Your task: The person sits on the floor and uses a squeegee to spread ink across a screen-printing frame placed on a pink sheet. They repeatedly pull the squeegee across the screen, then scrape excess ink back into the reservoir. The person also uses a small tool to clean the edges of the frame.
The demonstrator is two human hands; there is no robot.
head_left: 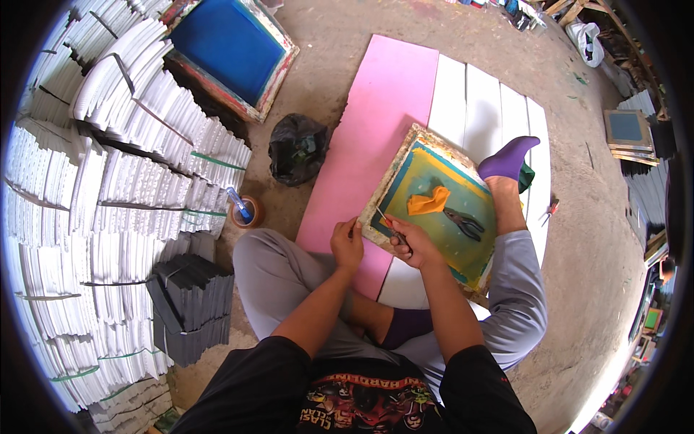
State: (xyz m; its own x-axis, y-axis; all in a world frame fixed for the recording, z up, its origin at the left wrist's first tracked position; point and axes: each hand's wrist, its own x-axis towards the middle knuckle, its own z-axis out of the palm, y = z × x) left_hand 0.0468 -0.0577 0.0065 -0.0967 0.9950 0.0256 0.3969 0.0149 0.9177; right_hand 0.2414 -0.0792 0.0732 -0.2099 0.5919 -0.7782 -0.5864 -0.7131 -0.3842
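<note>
Now the frame (394,168) lies just ahead, left edge slanting away rightward; the right hand (419,244) grips a slim red tool (389,223), its length aimed up-left at that edge, while the left hand (348,246), nearer the close corner, curls there, its hold unclear.

1. The right-hand grip (417,244) is wrapped round a red-and-black hand tool (388,223), its thin tip over the wooden screen frame (391,173).
2. The left-hand grip (348,246) is at the frame's near-left corner.
3. An orange cloth (428,202) and pliers (463,223) lie on the mesh (463,257).
</note>
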